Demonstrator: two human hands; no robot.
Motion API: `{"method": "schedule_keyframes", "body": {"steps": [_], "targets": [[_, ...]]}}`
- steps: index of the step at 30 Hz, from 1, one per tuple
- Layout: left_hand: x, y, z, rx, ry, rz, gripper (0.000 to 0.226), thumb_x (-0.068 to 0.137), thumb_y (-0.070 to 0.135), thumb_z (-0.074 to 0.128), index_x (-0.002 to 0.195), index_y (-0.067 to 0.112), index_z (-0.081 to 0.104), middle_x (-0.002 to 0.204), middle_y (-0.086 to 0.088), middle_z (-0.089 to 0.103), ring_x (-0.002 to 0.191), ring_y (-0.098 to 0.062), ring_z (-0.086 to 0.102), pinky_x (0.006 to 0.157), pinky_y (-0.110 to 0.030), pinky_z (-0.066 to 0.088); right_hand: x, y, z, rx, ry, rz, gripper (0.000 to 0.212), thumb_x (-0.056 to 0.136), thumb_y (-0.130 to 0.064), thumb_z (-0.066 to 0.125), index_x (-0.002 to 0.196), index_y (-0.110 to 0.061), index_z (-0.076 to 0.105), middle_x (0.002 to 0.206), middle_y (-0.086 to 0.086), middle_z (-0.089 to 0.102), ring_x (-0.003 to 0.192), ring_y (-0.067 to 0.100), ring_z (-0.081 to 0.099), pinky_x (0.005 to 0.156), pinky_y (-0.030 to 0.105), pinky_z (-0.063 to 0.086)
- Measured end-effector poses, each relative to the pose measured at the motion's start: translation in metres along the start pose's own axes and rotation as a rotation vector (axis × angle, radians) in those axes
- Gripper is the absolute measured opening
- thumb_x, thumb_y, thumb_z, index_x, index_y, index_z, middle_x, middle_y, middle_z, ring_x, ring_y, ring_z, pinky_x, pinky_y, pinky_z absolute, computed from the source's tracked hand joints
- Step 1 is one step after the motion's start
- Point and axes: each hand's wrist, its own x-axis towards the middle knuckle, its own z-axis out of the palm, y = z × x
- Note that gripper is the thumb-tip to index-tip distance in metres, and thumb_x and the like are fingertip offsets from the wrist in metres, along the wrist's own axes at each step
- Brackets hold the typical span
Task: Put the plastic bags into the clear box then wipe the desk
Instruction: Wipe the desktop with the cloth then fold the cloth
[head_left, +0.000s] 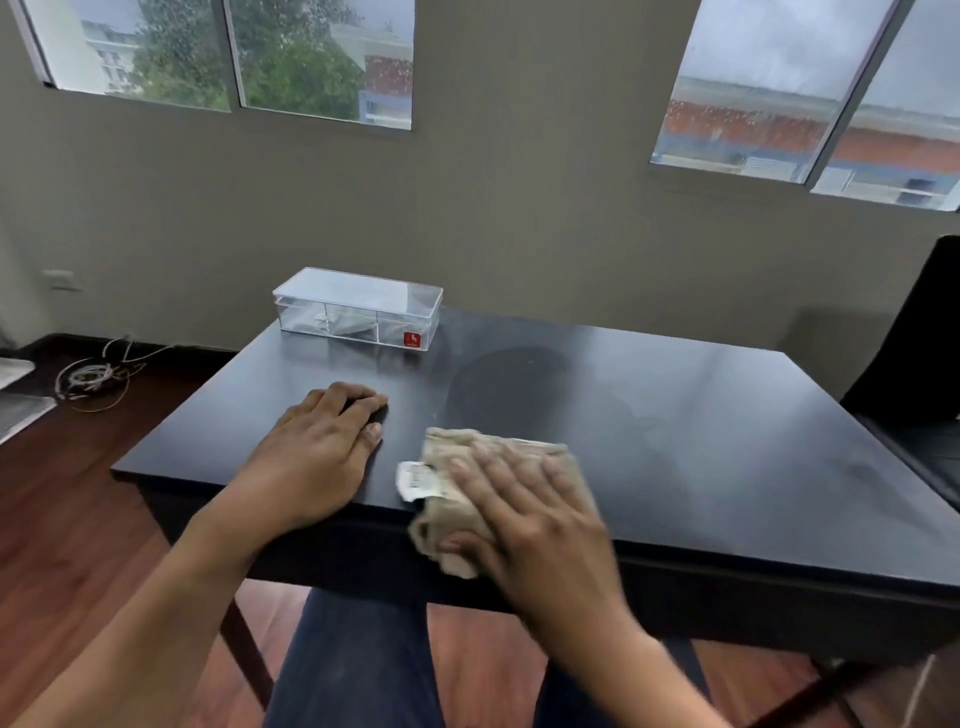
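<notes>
Nearest item: dark trousers (358, 660) of the seated person, seen below the desk's near edge, over reddish wood flooring (67, 540). Right hand (530, 525): palm down at the near edge of the black desk (727, 452), fingers slightly spread and laid flat on a folded beige cloth (498, 467); the hand is blurred. The cloth lies on the desktop with its near part hanging over the near edge under the palm; a white tag (414, 480) sticks out from its left side. Left hand (322, 447): just beside the cloth to its left, palm down on the desktop near the near-left corner, fingers extended forward and close together, thumb alongside, grasping nothing. Desktop, middle: a dull, roundish smeared patch (509, 395) beyond the cloth. Far-left corner of the desk: clear box (358, 309), rectangular, lid on, inner dividers visible, red label (411, 339) on its front right; crumpled plastic bags (343, 325) show through the wall in its left and middle compartments, count unclear. Right of the desk: a black chair (919, 364), partly cut by the frame. Floor at far left: a loose coil of pale cable (93, 376) near the skirting. Farthest: grey wall (519, 208) with a socket plate (62, 280) and two rain-spotted windows (260, 57).
</notes>
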Motion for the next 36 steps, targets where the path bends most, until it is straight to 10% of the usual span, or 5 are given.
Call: {"method": "schedule_keyframes", "body": {"steps": [5,16,28,36], "targets": [[-0.003,0.000,0.000,0.001,-0.001,0.011,0.052,0.101,0.046,0.028,0.148,0.029,0.044,0.149,0.010,0.040,0.138,-0.016,0.034,0.118,-0.036,0.024,0.018,-0.034,0.006,0.091,0.043,-0.050,0.053,0.097,-0.052,0.049,0.145,-0.031,0.056,0.152,-0.007,0.056,0.146,0.014,0.047,0.115,0.041,0.044],[-0.003,0.000,0.000,-0.012,-0.010,0.036,0.048,0.103,0.042,0.033,0.148,0.028,0.043,0.150,0.012,0.038,0.139,-0.016,0.034,0.119,-0.037,0.024,-0.097,0.116,-0.056,0.161,0.252,0.149,0.042,0.092,-0.021,0.063,0.134,-0.025,0.067,0.142,-0.009,0.063,0.137,0.014,0.058,0.108,0.055,0.048],[-0.005,0.002,-0.002,-0.016,-0.004,0.045,0.046,0.105,0.040,0.032,0.148,0.029,0.042,0.148,0.013,0.038,0.138,-0.013,0.035,0.117,-0.034,0.025,-0.004,-0.024,0.026,0.180,0.415,-0.133,0.041,0.090,-0.011,0.080,0.130,-0.017,0.072,0.140,-0.002,0.066,0.137,0.014,0.057,0.103,0.043,0.053],[-0.008,0.002,-0.005,-0.036,-0.002,0.054,0.046,0.105,0.040,0.030,0.149,0.029,0.041,0.148,0.015,0.037,0.138,-0.010,0.033,0.118,-0.030,0.022,-0.041,0.031,-0.002,0.066,0.446,-0.207,0.049,0.086,0.003,0.067,0.132,-0.014,0.069,0.141,0.001,0.065,0.134,0.017,0.060,0.098,0.047,0.056]]}}
